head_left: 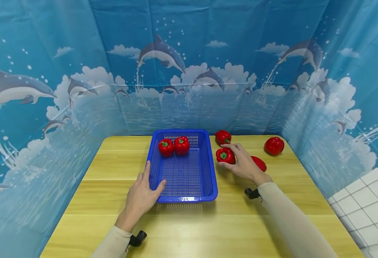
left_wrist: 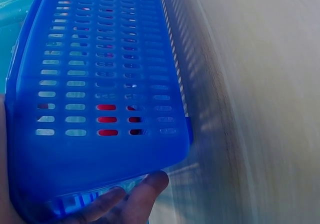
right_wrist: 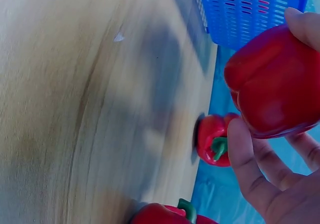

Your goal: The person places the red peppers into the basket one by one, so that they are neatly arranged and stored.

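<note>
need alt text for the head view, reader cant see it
A person's right hand holds a red bell pepper right of a blue basket on a wooden table; the left hand touches the basket's near left corner. Two red peppers sit in the basket's far end; three more lie to its right, one partly hidden. A dolphin-print curtain hangs behind.

Yellowish wooden tabletop, with crosswise plank seams. Directly on it, at twelve o'clock from the middle, a blue perforated basket; at one, beside the basket, a red pepper; at two, near the far corner, an outer pepper, and closer in, a partly hidden pepper.
</note>
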A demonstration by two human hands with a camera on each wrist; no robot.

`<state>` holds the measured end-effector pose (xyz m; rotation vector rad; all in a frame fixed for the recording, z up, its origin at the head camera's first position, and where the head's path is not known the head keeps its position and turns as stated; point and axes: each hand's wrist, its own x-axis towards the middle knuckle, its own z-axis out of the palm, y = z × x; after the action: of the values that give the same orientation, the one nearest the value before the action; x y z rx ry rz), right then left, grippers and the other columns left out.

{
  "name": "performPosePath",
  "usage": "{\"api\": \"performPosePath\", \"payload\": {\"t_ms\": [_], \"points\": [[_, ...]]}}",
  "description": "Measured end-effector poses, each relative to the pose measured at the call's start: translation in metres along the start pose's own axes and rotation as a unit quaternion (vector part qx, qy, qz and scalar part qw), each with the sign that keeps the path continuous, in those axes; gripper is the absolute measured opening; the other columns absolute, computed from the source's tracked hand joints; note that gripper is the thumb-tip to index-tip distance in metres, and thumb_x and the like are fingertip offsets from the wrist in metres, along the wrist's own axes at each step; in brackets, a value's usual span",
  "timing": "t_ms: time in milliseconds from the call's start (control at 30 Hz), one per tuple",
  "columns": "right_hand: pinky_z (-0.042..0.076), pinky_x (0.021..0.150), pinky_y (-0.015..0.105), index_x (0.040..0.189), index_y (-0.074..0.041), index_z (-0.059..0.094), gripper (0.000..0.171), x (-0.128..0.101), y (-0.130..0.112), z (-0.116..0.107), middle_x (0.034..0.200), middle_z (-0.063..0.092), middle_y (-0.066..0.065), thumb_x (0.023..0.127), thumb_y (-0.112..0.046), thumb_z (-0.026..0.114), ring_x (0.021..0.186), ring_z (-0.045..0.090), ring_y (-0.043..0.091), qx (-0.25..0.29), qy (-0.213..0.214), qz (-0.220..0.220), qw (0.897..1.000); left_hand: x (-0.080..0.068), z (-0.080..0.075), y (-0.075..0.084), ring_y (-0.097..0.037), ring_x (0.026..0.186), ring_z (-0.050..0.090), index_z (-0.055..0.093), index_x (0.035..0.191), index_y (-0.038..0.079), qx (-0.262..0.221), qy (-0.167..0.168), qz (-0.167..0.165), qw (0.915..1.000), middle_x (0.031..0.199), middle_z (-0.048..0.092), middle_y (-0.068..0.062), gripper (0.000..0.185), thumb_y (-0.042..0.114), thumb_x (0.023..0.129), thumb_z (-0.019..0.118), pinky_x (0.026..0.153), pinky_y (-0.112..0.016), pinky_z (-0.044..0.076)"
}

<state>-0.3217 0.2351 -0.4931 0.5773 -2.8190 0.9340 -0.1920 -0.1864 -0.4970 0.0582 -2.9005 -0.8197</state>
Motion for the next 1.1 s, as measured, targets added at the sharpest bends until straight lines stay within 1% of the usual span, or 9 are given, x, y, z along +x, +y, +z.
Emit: {"api": "performPosePath", "payload": {"t_ms": [100,200,367,433,600,733,933,1000,1100], "points": [[0.064,0.114,0.07,0.174,-0.027,0.052,0.083,-0.002,-0.002,-0.002,0.162,0.056,0.02,0.104,-0.056,0.086,0.142,0.065,0.044,0.001,0.007,0.003,1.0,0.002,0.001,-0.001,-0.043,0.098,0.076,0.016,0.189,0.014,-0.003,0.0,0.002,1.0,0.157,0.064,-0.033,0.109,0.065,0.11,0.071,0.088,-0.06,0.072],[0.064,0.113,0.07,0.174,-0.028,0.051,0.083,-0.004,-0.006,-0.003,0.161,0.055,0.02,0.104,-0.059,0.085,0.141,0.065,0.045,0.003,0.012,0.011,1.0,0.002,0.002,-0.002,-0.044,0.103,0.077,0.015,0.189,0.014,0.0,-0.001,0.002,1.0,0.157,0.064,-0.033,0.11,0.066,0.109,0.07,0.091,-0.062,0.071],[0.067,0.109,0.068,0.173,-0.026,0.053,0.083,-0.001,-0.016,-0.006,0.156,0.056,0.02,0.104,-0.059,0.085,0.137,0.067,0.044,0.008,0.027,0.006,1.0,0.001,0.003,-0.005,-0.038,0.092,0.072,0.015,0.189,0.015,0.001,0.002,-0.004,1.0,0.153,0.066,-0.031,0.11,0.065,0.109,0.071,0.078,-0.052,0.069],[0.069,0.105,0.065,0.171,-0.025,0.057,0.082,-0.001,-0.02,-0.009,0.151,0.059,0.02,0.102,-0.056,0.089,0.132,0.067,0.043,0.013,0.041,0.0,0.999,0.001,0.003,-0.005,-0.038,0.091,0.072,0.016,0.189,0.015,0.001,0.002,-0.002,1.0,0.152,0.066,-0.031,0.11,0.065,0.108,0.071,0.076,-0.051,0.069],[0.071,0.094,0.055,0.166,-0.024,0.063,0.081,0.0,-0.028,-0.015,0.141,0.064,0.018,0.097,-0.047,0.097,0.124,0.067,0.038,0.018,0.062,-0.012,0.998,0.002,0.004,-0.003,-0.042,0.098,0.076,0.016,0.189,0.014,0.006,-0.007,0.002,1.0,0.156,0.064,-0.032,0.111,0.068,0.108,0.07,0.083,-0.058,0.072],[0.073,0.09,0.051,0.166,-0.025,0.063,0.081,0.009,-0.036,-0.019,0.139,0.067,0.016,0.096,-0.045,0.099,0.121,0.069,0.036,0.015,0.07,-0.027,0.997,0.003,0.004,-0.001,-0.039,0.095,0.074,0.015,0.189,0.015,0.003,-0.01,0.002,0.9999,0.156,0.064,-0.031,0.112,0.068,0.108,0.07,0.081,-0.055,0.072],[0.069,0.078,0.039,0.163,-0.026,0.065,0.08,0.024,-0.053,-0.023,0.127,0.066,0.012,0.094,-0.045,0.101,0.107,0.067,0.029,0.009,0.077,-0.049,0.996,0.005,0.001,0.0,-0.04,0.097,0.075,0.016,0.189,0.015,0.004,-0.002,0.009,1.0,0.158,0.064,-0.032,0.111,0.067,0.108,0.071,0.083,-0.058,0.072],[0.07,0.078,0.04,0.163,-0.025,0.065,0.08,0.028,-0.06,-0.023,0.128,0.066,0.013,0.094,-0.045,0.1,0.107,0.068,0.03,0.013,0.072,-0.052,0.996,0.004,0.0,-0.001,-0.041,0.098,0.076,0.016,0.189,0.014,0.005,-0.004,0.009,0.9999,0.158,0.064,-0.032,0.11,0.067,0.109,0.07,0.084,-0.059,0.072],[0.074,0.086,0.046,0.163,-0.025,0.064,0.08,0.033,-0.069,-0.022,0.137,0.067,0.015,0.095,-0.044,0.1,0.114,0.072,0.033,0.019,0.058,-0.052,0.997,0.003,-0.001,-0.001,-0.04,0.096,0.076,0.016,0.189,0.014,0.006,-0.005,0.008,0.9999,0.157,0.065,-0.032,0.111,0.067,0.108,0.07,0.082,-0.057,0.072]]}}
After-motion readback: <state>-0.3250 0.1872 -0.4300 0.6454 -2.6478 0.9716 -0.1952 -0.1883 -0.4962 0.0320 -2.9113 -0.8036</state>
